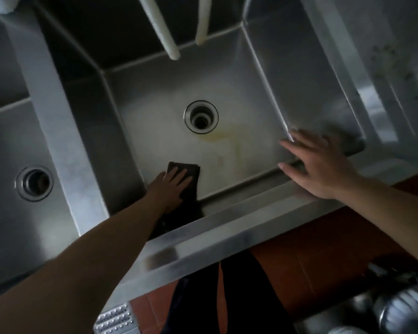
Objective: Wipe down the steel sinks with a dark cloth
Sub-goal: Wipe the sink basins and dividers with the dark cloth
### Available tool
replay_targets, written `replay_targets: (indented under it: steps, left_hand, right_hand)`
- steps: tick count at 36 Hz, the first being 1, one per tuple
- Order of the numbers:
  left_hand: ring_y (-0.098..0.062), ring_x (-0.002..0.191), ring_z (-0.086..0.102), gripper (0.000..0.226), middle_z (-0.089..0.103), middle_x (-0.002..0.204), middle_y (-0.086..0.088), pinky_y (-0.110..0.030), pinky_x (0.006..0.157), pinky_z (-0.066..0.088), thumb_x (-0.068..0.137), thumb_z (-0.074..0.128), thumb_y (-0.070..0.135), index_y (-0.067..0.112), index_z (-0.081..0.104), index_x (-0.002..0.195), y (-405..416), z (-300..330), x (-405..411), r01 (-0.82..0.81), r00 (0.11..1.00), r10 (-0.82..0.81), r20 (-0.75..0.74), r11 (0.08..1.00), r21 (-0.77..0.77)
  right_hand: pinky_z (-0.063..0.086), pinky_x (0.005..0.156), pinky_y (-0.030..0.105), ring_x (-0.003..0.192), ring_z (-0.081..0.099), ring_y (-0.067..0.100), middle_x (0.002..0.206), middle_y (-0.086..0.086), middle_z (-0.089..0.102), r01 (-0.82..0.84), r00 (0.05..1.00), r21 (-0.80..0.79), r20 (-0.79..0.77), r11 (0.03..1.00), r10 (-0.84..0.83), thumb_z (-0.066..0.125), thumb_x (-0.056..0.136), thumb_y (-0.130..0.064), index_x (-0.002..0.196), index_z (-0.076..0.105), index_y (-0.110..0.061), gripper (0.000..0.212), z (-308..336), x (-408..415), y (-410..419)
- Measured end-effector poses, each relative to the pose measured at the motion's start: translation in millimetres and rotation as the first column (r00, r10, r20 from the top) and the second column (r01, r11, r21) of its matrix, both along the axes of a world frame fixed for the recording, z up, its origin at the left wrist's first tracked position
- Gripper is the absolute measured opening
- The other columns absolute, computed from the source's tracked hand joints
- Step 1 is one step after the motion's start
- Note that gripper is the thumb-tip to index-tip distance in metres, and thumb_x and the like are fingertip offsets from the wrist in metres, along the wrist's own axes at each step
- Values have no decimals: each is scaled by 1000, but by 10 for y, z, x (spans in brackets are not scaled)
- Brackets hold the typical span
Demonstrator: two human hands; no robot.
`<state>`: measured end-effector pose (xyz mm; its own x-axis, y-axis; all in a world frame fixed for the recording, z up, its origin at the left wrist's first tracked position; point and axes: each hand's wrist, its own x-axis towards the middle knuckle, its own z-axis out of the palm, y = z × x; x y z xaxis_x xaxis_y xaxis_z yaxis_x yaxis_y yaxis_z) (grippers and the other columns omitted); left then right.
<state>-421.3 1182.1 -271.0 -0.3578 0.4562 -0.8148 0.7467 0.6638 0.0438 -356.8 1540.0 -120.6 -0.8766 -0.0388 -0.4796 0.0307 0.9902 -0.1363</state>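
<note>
- Left hand [173, 186] lies flat, fingers straight, pressing the dark cloth [187, 175] onto the floor of the middle sink [155, 97], near corner at about 7 o'clock from the drain [200, 116].
- Cloth trails back up the front wall under the wrist.
- Right hand [321, 165] is spread, fingers apart, holding nothing; it hovers at or rests on the front rim [227, 213] at 4 o'clock from the drain. Contact unclear, blurred.
- Step in hand: wiping the basin floor, looks early on.
- Yellowish stain [223, 138] sits just beside the drain at 5 o'clock, apart from the cloth.
- Next move likely calls for firm strokes toward 1 o'clock over the stain, then the walls.
- Second sink [5, 141] at 9 o'clock; two white hoses [162, 27] hang at 12.
</note>
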Motion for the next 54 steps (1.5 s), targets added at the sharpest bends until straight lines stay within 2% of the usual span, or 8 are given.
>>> replay_targets:
  steps: [6,10,17,23,32,40,48,54]
  left_hand:
    - [-37,151,-3,72,-10,163,-13,-49,121,4,101,25,54,27,-22,148,-182,-273,57,145,978,-132,-161,987,73]
    - [-46,134,43,64,46,147,-20,-59,105,42,92,38,50,15,38,146,-45,-393,-46,224,960,-150,-236,916,332]
    - [-41,148,17,65,24,160,-14,-57,119,16,99,46,50,18,31,153,1493,-664,-259,256,966,-190,-174,784,566]
    - [-31,152,-8,68,-2,165,-8,-51,121,-4,100,24,56,24,9,158,2872,-805,-378,175,973,-70,-219,843,508]
    - [-28,152,-3,68,4,166,-6,-59,119,1,97,20,61,30,9,157,2543,-822,-767,-9,964,137,-228,873,487]
    - [-31,152,8,69,10,165,-8,-63,116,10,97,24,61,28,15,157,893,-842,-645,-172,924,284,-257,907,383]
    - [-26,151,-14,73,-16,164,-5,-56,118,-4,97,18,62,31,-14,155,77,-785,-671,-784,497,791,-357,586,207]
    - [-36,149,-17,74,-16,163,-12,-53,119,-5,100,26,55,22,-9,157,1000,-741,-1134,-938,-117,974,-193,-45,343]
  right_hand:
    - [26,114,54,148,27,26,161,5,30,16,999,4,37,1000,-16,20,87,-70,147,42,-27,78,-34,4,-3]
    - [29,115,53,147,27,26,162,5,27,41,997,-9,67,999,-41,24,88,-68,149,39,-25,77,-70,12,28]
    - [24,118,56,151,20,26,164,6,21,61,994,-11,92,998,-60,18,88,-70,152,32,-27,78,-115,17,40]
    - [28,115,57,149,25,29,160,14,29,127,991,7,28,992,-127,40,84,-58,141,50,-19,70,-132,10,36]
    - [30,115,53,144,32,27,153,9,39,96,992,25,85,995,-98,34,85,-58,133,56,-20,66,-76,-22,33]
    - [36,110,54,136,46,30,148,12,47,122,989,25,84,992,-124,37,82,-57,128,63,-18,66,-73,-33,13]
    - [37,110,52,135,47,29,144,10,53,105,989,30,100,994,-108,38,82,-56,129,64,-18,65,-63,-18,11]
    - [42,107,51,131,51,29,140,10,57,100,990,24,99,995,-102,39,83,-54,127,65,-16,65,-68,-6,13]
